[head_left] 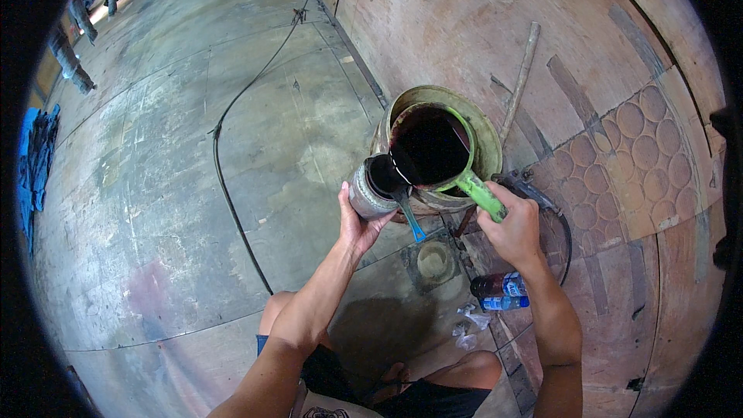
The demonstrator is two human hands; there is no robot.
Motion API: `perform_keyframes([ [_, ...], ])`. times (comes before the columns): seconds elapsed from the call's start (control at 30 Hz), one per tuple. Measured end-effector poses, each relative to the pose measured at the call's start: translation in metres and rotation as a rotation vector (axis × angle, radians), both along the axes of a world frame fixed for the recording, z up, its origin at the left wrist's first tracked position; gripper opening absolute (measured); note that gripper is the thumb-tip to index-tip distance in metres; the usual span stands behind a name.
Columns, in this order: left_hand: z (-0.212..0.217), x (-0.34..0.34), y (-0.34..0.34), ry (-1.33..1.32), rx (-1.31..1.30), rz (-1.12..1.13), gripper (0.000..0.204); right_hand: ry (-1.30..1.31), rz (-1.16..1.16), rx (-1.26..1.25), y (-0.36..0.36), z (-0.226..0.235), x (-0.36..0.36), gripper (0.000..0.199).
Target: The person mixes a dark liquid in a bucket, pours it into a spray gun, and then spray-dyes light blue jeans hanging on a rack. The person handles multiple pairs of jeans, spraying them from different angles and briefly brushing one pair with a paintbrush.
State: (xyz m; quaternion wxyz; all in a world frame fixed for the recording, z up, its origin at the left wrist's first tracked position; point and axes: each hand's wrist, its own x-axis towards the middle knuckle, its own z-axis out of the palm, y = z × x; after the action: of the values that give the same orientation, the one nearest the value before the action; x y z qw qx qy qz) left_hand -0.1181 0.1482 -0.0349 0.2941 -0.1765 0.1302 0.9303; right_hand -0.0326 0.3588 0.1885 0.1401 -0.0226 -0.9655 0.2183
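Observation:
My right hand (515, 224) is closed round the green handle of a dipper (474, 186), tilted to the left and full of dark liquid. The dipper hangs over the mouth of a worn, pale bucket (486, 112). My left hand (362, 224) grips a greyish, stained jar (370, 203) tipped toward the dipper, its mouth close to or against the dipper's lip. A blue-handled tool (414, 220), dark at its upper end, sticks out over the jar's rim; its kind is unclear. Whether liquid flows between dipper and jar I cannot tell.
Two plastic bottles (499, 285), one with dark contents, lie right of the bucket near crumpled plastic (468, 329). A black corded tool (530, 187) lies beyond my right hand. A stick (520, 81) leans behind the bucket. A cable (220, 159) crosses the floor at left.

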Motion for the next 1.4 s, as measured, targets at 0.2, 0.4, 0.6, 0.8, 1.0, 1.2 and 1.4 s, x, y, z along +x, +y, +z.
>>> perform_keyframes([
  [0.2,0.0007,0.0002,-0.0004,0.007,0.004,-0.004,0.084,0.026,0.021,0.033,0.0002,-0.0015,0.0005,0.040],
  [0.4,0.0006,0.0005,-0.0004,0.011,0.026,-0.003,0.084,0.020,0.034,0.034,-0.0013,-0.0026,0.0020,0.041],
  [0.6,0.0002,0.0007,-0.0006,0.014,0.024,-0.007,0.084,0.034,0.031,0.060,-0.0023,-0.0034,0.0015,0.042],
  [0.8,-0.0001,0.0000,-0.0005,0.007,0.023,-0.006,0.083,0.049,0.047,0.075,-0.0032,-0.0027,0.0010,0.042],
  [1.0,-0.0011,0.0000,-0.0006,0.006,0.016,-0.010,0.083,0.034,0.044,0.092,-0.0033,-0.0029,0.0017,0.043],
  [1.2,-0.0032,-0.0001,-0.0005,0.015,0.026,-0.012,0.084,0.053,0.066,0.122,-0.0032,-0.0033,0.0029,0.045],
  [1.4,-0.0041,-0.0009,-0.0005,0.020,0.035,-0.019,0.084,0.077,0.097,0.187,-0.0032,-0.0061,0.0036,0.046],
])
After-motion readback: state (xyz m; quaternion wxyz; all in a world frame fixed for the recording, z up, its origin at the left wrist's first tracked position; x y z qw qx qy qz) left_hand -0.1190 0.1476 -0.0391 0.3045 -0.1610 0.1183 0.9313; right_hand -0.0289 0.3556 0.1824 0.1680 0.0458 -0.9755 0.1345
